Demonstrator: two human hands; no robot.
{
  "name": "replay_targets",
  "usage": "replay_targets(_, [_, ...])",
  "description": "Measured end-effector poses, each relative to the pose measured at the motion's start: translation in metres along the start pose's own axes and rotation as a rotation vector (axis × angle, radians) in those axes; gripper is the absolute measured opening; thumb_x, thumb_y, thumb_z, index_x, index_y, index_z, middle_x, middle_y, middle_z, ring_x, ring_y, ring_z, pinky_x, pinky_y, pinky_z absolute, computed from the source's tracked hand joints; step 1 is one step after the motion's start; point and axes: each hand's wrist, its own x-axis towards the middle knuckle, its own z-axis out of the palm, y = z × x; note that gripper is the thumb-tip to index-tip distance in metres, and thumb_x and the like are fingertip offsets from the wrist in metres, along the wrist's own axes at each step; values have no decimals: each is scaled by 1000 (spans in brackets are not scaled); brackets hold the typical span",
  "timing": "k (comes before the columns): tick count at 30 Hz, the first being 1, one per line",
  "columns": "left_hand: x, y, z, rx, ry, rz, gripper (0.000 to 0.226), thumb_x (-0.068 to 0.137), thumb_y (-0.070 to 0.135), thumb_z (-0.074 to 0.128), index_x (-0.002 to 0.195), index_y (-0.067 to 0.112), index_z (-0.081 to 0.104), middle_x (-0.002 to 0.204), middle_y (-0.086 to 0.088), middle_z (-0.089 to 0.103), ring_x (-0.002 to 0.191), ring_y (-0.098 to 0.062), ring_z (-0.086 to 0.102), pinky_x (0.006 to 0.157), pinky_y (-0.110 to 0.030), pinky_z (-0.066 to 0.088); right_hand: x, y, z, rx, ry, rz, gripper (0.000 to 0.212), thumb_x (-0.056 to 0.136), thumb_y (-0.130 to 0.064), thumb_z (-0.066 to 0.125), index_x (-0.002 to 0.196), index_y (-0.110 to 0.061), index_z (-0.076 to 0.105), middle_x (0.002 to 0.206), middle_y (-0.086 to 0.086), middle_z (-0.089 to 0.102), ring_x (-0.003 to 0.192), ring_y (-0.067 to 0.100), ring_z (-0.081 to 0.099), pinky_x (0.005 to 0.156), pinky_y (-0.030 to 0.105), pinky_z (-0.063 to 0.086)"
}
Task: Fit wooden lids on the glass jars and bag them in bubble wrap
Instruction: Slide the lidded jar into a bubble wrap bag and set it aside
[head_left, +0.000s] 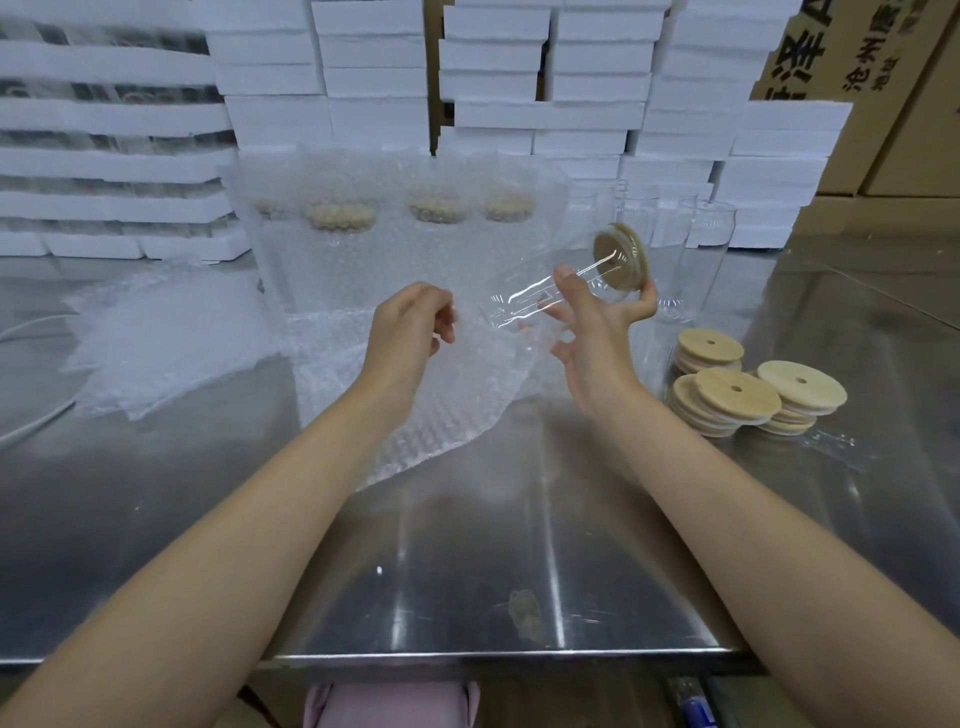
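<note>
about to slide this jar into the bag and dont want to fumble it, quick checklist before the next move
1. Lid seated on the jar: ok, it covers the mouth.
2. Grip on the jar: ok, the right hand holds it tilted above the table.
3. Bag held: ok, the left hand pinches its edge.
4. Bag mouth open wide enough: cannot tell, the wrap is clear and rumpled.
5. Jar base aimed at the bag: ok.
6. Spare lids out of the way: ok, stacked off to the right.
</note>
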Motion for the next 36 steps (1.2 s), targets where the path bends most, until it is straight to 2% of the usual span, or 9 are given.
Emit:
replay_targets(6, [-7,-5,0,355,-245,339,20,97,26,57,115,25,63,121,12,50,111,9,48,95,-12,36,-2,1,-2,-127,113,-87,95,80,-24,80,135,-37,3,133,20,42,113,26,60,100,57,47])
replay_targets(8, [-9,-12,-3,600,-359,426,62,91,41,62,145,22,38,144,10,32,133,6,31,107,-6,22,-5,0,0,-143,119,-101,93,79,-24,80,133,-36,5,132,19,42,114,26,60,101,57,46])
replay_targets(11, [-10,-22,-3,913,-394,574,94,89,49,61,155,16,2,160,6,2,146,-5,4,111,-7,0,-10,-1,1,-176,94,-124,89,80,-22,79,129,-35,6,129,15,41,116,27,59,100,54,48])
replay_targets(16, [-11,-18,5,1075,-194,831,88,89,40,62,151,-1,15,157,-16,23,142,-29,25,115,-23,9,-29,9,11,-329,-48,-204,73,87,-26,72,129,-24,12,128,14,45,104,17,64,81,24,53])
replay_targets(21, [-12,-18,11,956,-93,888,94,85,45,62,150,1,11,157,-16,24,142,-25,28,113,-30,27,-36,19,20,-339,-67,-215,59,87,-30,71,116,-23,21,119,11,53,97,7,59,67,2,42])
replay_targets(25, [-6,-9,3,945,-161,810,109,76,60,64,153,5,9,160,-12,13,146,-21,18,115,-23,15,-25,8,16,-209,71,-183,66,75,-43,74,110,-22,23,110,-2,53,90,-2,59,75,16,45])
replay_targets(28, [-2,-5,-9,1176,-159,849,111,70,61,71,153,9,18,156,-13,26,140,-28,30,113,-34,21,-14,-1,9,17,147,-140,61,83,-36,74,111,-19,22,126,9,52,69,2,69,73,26,53])
replay_targets(31, [-5,-6,-8,1204,-144,769,106,73,52,76,153,14,18,149,-10,37,132,-28,38,108,-34,25,-13,-7,3,43,74,-90,63,73,-47,72,109,-25,25,132,11,50,72,18,73,81,39,50])
replay_targets(36, [-4,-3,-9,1275,-5,820,105,69,41,82,151,9,26,135,-15,51,119,-34,50,100,-42,37,-22,3,9,-124,-90,-37,57,68,-55,69,95,-19,34,101,6,60,90,15,69,85,39,48])
